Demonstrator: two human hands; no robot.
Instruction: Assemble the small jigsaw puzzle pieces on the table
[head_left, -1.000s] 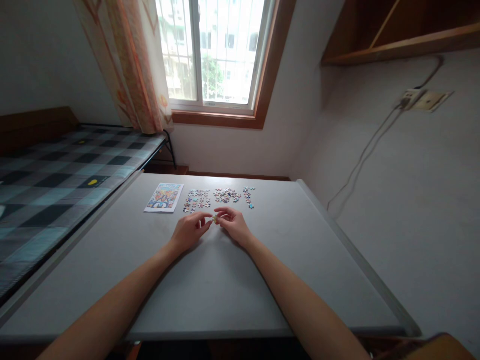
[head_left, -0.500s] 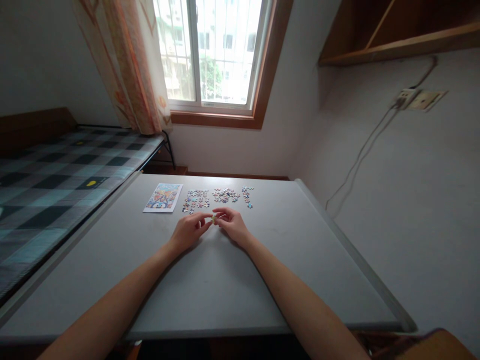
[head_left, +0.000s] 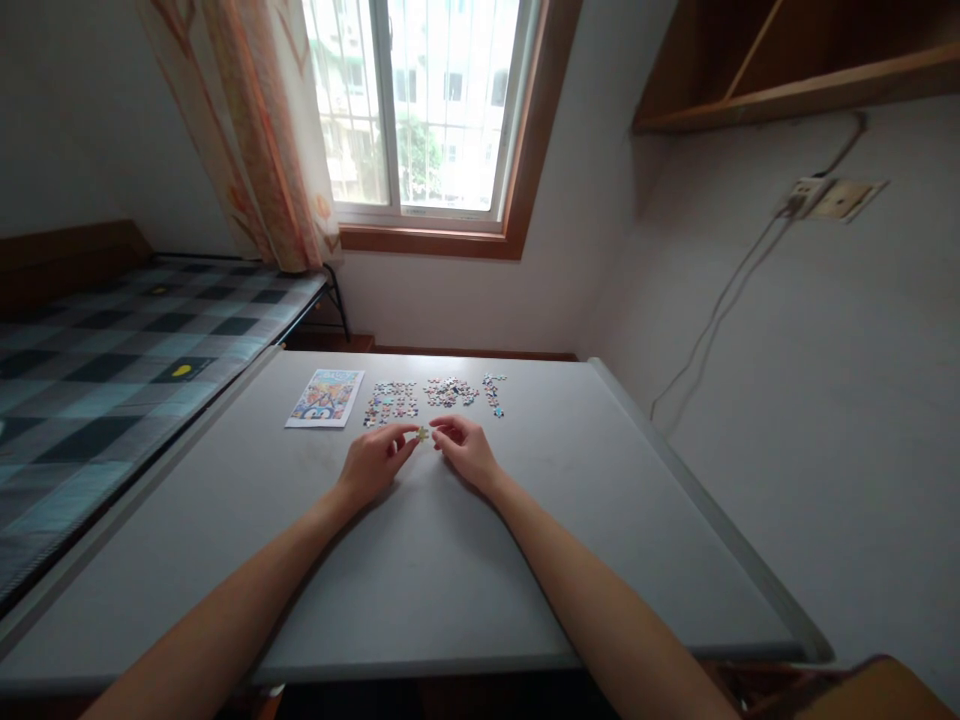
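Note:
A small yellowish puzzle piece [head_left: 423, 434] is pinched between the thumb and forefinger of my left hand [head_left: 376, 462]. Just right of it is my right hand [head_left: 466, 452], its thumb and fingertips slightly apart from the piece, with nothing visible between them. Beyond my hands lie puzzle pieces in rows [head_left: 391, 400], a heap of puzzle pieces [head_left: 451, 391] in the middle, and an angled line of puzzle pieces [head_left: 493, 394] on the right. A colourful printed picture sheet [head_left: 325, 398] lies flat left of the rows.
The grey table [head_left: 420, 590] stretches under both forearms. Left of it stands a bed with a checked cover [head_left: 150, 330]. A window is straight ahead, and a cable [head_left: 724, 300] hangs down the right wall from a socket. Part of a chair shows at the lower right.
My right fingertips have come off the yellowish piece and moved slightly right. The piece, in my left fingers, has shifted slightly left and shows more of its face.

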